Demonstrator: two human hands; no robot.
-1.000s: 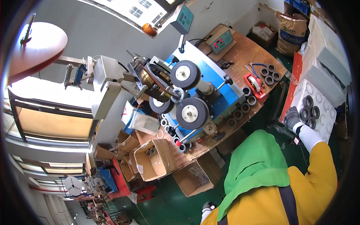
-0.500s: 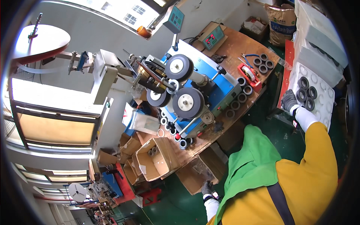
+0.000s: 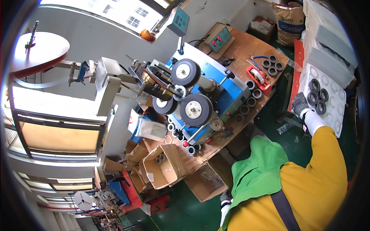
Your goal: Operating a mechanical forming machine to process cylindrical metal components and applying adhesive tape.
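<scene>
On the right, my right hand (image 3: pixel 300 104) in a dark grey glove is at the near left edge of a white plastic tray (image 3: pixel 336 101) with round hollows. Its fingers curl closed at that edge. Several black rings (image 3: pixel 318 96) sit together in the tray, just right of the hand. Low in the view, my left hand (image 3: pixel 225 196), also gloved, hangs beside an open cardboard box (image 3: pixel 204 183) under the bench. The green apron (image 3: pixel 258 165) partly covers it, so its fingers do not show clearly.
A blue machine (image 3: pixel 227 92) with black rubber rollers (image 3: pixel 193 109) stands on the wooden bench (image 3: pixel 243 40). Rings (image 3: pixel 251 101) line its front, near a red tape dispenser (image 3: pixel 259 77) and pliers (image 3: pixel 257 61). Another cardboard box (image 3: pixel 162 171) sits at the bench's left end.
The whole view has shifted slightly. My left hand has drawn right, toward the apron, and is now partly covered. My right hand stays at the tray's edge.
</scene>
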